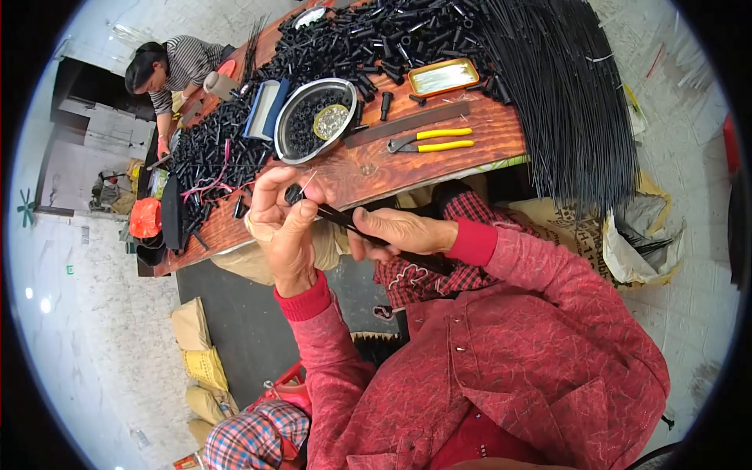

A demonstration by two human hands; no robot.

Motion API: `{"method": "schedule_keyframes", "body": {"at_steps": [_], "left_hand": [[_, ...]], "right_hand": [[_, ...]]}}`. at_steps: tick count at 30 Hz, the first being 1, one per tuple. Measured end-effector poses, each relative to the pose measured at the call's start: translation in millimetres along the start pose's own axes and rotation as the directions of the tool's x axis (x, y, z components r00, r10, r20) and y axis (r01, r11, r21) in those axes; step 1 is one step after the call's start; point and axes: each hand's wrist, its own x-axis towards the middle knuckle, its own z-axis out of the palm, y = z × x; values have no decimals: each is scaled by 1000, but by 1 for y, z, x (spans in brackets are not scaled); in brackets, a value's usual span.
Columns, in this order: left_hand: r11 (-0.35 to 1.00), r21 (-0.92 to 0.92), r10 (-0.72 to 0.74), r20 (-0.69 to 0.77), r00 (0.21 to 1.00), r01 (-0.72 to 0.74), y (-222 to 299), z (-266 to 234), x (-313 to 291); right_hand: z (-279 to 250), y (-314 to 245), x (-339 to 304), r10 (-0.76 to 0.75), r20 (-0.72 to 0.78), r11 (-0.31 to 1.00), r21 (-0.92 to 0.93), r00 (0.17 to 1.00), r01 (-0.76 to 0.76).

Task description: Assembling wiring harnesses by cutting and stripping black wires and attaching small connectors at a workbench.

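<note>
My left hand (283,227) pinches the round-headed end of a slim black rod (335,216) between thumb and fingers. A thin, pale wire or pin (309,182) sticks up beside that end. Around the rod's middle my right hand (407,232) is closed, its thumb lying along the top, and the rod's far end runs on below the palm. Both hands are just off the near edge of the wooden table (345,176). Closest on the tabletop are pliers (431,142) with yellow handles and a dark flat metal bar (407,124).
A metal bowl (295,125) of small black parts holds a dish (332,122) of shiny bits. Black tubular pieces (384,39) pile up behind a yellow-rimmed tray (443,77). Long black rods (560,102) hang over the right edge. Another person (182,70) works at the far left.
</note>
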Motion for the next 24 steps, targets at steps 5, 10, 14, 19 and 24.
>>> {"method": "schedule_keyframes", "body": {"at_steps": [5, 10, 14, 19, 24], "left_hand": [[999, -39, -18, -14, 1000, 17, -10, 2, 3], [995, -79, -53, 69, 996, 58, -13, 3, 3], [999, 37, 10, 64, 998, -13, -10, 7, 2], [988, 151, 17, 5, 1000, -18, -2, 25, 2], [907, 419, 76, -48, 996, -49, -1, 38, -1]], "right_hand": [[1, 9, 2, -96, -75, 993, 61, 993, 101], [-4, 4, 0, -69, -74, 996, 45, 995, 72], [-29, -15, -2, -299, -202, 927, -294, 932, 234], [-15, -97, -10, -628, -253, 656, -680, 736, 326], [-1, -104, -6, -767, -88, 257, -950, 635, 179]]}}
